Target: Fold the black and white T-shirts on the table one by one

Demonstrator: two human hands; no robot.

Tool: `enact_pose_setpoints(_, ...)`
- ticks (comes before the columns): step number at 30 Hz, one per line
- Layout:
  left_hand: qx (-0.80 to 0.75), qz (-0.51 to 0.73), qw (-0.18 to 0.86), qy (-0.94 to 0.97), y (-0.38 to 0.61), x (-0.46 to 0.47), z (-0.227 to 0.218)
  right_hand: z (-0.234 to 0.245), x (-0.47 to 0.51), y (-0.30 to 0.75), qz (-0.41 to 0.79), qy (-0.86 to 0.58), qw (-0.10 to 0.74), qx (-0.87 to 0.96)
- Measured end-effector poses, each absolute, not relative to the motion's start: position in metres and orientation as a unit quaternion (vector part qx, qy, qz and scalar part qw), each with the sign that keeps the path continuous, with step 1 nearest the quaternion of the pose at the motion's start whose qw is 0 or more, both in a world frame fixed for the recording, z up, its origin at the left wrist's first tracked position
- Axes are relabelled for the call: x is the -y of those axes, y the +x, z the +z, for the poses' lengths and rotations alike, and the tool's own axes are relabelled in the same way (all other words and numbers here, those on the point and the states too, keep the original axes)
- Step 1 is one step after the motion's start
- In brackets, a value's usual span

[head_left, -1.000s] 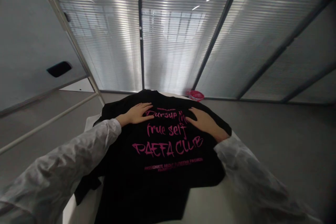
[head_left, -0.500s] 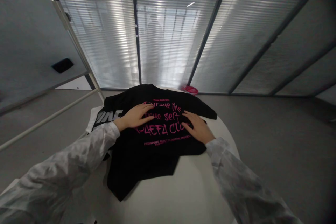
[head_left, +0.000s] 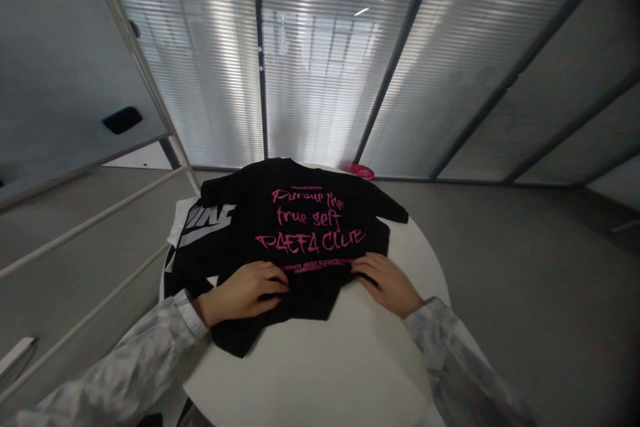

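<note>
While the pink-lettered shirt (head_left: 311,230) lies spread on the table (head_left: 325,373), left hand (head_left: 245,290) and right hand (head_left: 389,285) touch its lower part, fingers half-curled, any grip on cloth unclear.

The only camera sits on the person's head, and it looks forward and down in a wide view. Quite near below it lies the white table (head_left: 417,253) with the black T-shirt (head_left: 307,227); farther ahead, the glass partition (head_left: 320,80) fills the upper part.
</note>
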State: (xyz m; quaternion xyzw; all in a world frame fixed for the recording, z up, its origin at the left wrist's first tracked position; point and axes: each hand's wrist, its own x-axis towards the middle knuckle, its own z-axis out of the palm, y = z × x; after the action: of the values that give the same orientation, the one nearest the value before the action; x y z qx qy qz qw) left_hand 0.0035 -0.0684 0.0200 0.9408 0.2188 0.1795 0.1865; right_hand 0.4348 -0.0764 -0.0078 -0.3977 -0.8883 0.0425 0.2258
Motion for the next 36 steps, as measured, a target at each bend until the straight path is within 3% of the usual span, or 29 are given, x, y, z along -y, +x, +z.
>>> enact_pose_setpoints(5, -0.274, 0.214, 0.226, 0.910, -0.006, 0.064, 0.036, -0.005, 0.075, 0.438, 0.010, -0.463, 0.330, 0.823)
enact_pose_setpoints(8, -0.349, 0.239, 0.241, 0.874, -0.009, 0.058, 0.047, 0.005, 0.067, 0.432, 0.059, -0.495, 0.377, 0.781)
enact_pose_setpoints(12, -0.442, 0.205, 0.111, 0.866, -0.003, 0.049, 0.049, 0.018, 0.049, 0.422, 0.068, -0.555, 0.405, 0.724)
enact_pose_setpoints(16, -0.421, 0.184, -0.030, 0.888, 0.001, 0.051, 0.045, 0.022, 0.053, 0.421, -0.064, -0.559, 0.377, 0.736)
enact_pose_setpoints(20, -0.341, 0.148, 0.023, 0.928, -0.004, 0.064, 0.050, 0.016, 0.078, 0.418, -0.039, -0.477, 0.298, 0.826)
enact_pose_setpoints(25, -0.342, 0.091, 0.061, 0.933, -0.010, 0.075, 0.055, 0.004, 0.083, 0.412, -0.046, -0.473, 0.235, 0.848)
enact_pose_setpoints(32, -0.353, 0.073, 0.092, 0.928, -0.024, 0.076, 0.060, 0.012, 0.079, 0.441, -0.052, -0.421, 0.258, 0.868)
enact_pose_setpoints(36, -0.322, 0.109, 0.175, 0.924, -0.042, 0.077, 0.074, 0.026, 0.098, 0.466, -0.005, -0.385, 0.244, 0.890)
